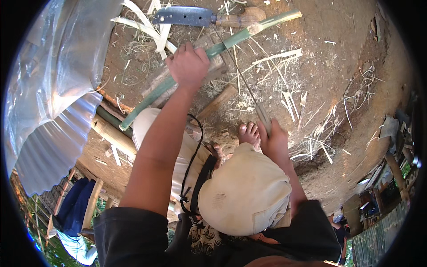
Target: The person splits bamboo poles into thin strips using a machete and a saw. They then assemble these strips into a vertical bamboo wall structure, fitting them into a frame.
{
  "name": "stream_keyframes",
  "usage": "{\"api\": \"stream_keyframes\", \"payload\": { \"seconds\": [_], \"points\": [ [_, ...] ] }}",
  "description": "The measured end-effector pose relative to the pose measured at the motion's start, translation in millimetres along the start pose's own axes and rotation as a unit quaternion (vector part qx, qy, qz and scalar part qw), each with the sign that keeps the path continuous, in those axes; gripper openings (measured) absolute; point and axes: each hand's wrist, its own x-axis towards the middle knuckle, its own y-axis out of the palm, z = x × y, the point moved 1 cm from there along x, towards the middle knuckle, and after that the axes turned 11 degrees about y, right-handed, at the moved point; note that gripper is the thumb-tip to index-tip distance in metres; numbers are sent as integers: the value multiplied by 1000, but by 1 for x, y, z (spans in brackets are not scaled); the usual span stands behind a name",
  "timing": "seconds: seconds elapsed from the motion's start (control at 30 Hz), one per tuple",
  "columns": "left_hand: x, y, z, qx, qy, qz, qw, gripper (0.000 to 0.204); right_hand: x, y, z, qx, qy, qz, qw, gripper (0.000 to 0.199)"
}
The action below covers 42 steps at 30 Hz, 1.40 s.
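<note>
Fingers of the left hand are clamped over a green bamboo pole, thumb turned toward its far part; those of the right hand are closed around the handle of a thin-bladed tool. The pole lies beyond the knees, its long axis slanting from the near left, beside the left trouser leg, to the far right, where it turns pale past a joint. A wooden block sits under it at the left hand. The tool's blade points away and slightly left, crossing the pole almost squarely, between the left hand and that joint. On the trouser knee is a small dark mark, too blurred to read.

Just beyond the pole, a broad knife lies with its blade to the left; whether its handle touches the pole I cannot tell. Pale strips are strewn by the knife tip. A clear plastic sheet and a corrugated sheet bound the left side. Rightward, earthen ground with scattered shavings opens wide past the right hand.
</note>
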Motion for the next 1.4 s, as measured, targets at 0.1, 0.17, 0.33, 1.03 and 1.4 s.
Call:
{"api": "stream_keyframes", "payload": {
  "seconds": [0.1,0.17,0.33,1.03,1.4],
  "points": [
    [6,-7,-2,-20,-19,78,997,40,51,10,46,-17,3,16,1000,30],
    [4,-7,-1,-20,-19,57,998,39,48,9,40,16,9,43,999,31],
    [4,7,3,-9,1,-7,1000,38,-39,-16,-33,-67,22,14,997,22],
    [-5,10,-4,43,18,-134,990,22,-8,-2,9,-58,70,4,996,24],
    [13,4,4,46,-50,-34,997,31,5,0,7,-47,45,18,998,22]
  ]
}}
